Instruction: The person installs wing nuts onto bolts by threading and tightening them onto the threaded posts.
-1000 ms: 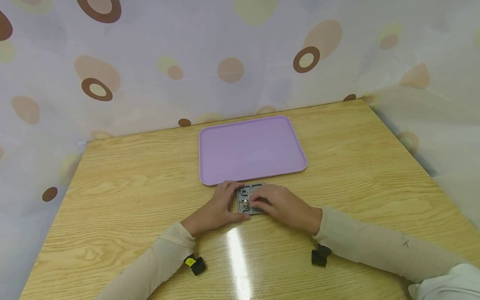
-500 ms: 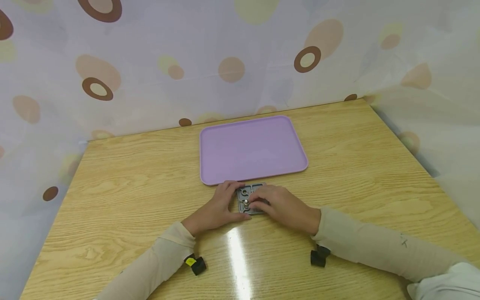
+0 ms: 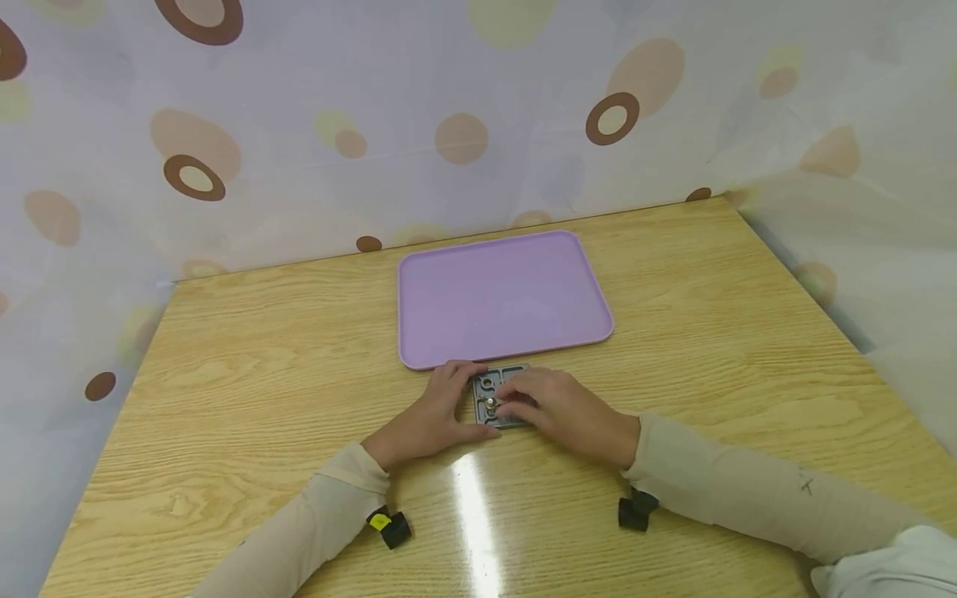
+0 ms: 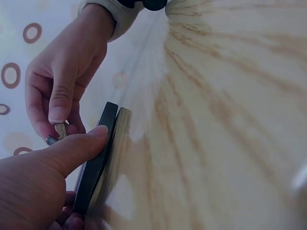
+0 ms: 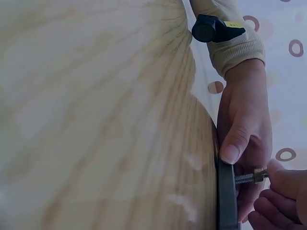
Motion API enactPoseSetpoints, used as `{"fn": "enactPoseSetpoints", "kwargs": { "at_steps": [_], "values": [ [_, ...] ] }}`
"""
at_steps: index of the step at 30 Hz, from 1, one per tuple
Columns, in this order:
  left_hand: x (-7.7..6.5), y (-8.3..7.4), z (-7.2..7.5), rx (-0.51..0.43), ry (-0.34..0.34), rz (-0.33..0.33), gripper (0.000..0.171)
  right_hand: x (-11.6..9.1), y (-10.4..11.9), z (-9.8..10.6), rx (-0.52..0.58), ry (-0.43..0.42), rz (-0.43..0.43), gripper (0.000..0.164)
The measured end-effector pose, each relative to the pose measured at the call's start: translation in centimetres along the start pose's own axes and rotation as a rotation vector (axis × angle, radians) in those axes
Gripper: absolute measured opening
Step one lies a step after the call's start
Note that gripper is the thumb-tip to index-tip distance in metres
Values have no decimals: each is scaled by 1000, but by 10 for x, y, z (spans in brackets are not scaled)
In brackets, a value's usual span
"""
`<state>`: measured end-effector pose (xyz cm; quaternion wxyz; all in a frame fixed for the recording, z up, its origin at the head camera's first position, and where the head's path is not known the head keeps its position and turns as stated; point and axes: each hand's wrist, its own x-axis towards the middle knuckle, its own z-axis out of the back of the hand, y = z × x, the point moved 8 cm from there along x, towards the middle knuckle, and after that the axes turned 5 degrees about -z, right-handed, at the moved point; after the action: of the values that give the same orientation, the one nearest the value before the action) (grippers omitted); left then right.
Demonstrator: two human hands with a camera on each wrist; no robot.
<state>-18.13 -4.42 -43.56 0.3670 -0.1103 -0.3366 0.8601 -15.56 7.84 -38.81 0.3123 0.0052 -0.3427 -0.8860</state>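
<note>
A small grey metal plate (image 3: 484,422) with recessed compartments and round holes lies on the table in the head view. My left hand (image 3: 439,415) holds it by its left side, thumb at the near edge and fingers at the far edge. From the plate rises a threaded bolt (image 5: 244,178), with a brassy metal nut (image 5: 260,175) around it. My right hand (image 3: 568,413) pinches this nut between thumb and fingertips, above the plate. In the left wrist view a threaded end shows beside the fingertips. The right hand covers the plate's right part in the head view.
Just beyond the plate lies a purple tray (image 3: 449,363) on the wooden table (image 3: 284,357). A patterned cloth (image 3: 523,108) hangs behind the table and along its sides. Black camera mounts (image 3: 634,512) sit under both wrists.
The right fingertips have shifted only slightly around the nut on the bolt. The left hand and the plate stay in place.
</note>
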Motion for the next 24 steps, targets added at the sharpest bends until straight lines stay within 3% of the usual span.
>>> {"fn": "enactPoseSetpoints", "kwargs": {
  "at_steps": [7, 24],
  "values": [
    [-1, -2, 1, -17, 1, -4, 84, 1, 0, -3, 12, 17, -8, 35],
    [-1, -1, 1, -17, -2, 6, 85, 4, -4, -4, 28, 21, -13, 33]
  ]
}}
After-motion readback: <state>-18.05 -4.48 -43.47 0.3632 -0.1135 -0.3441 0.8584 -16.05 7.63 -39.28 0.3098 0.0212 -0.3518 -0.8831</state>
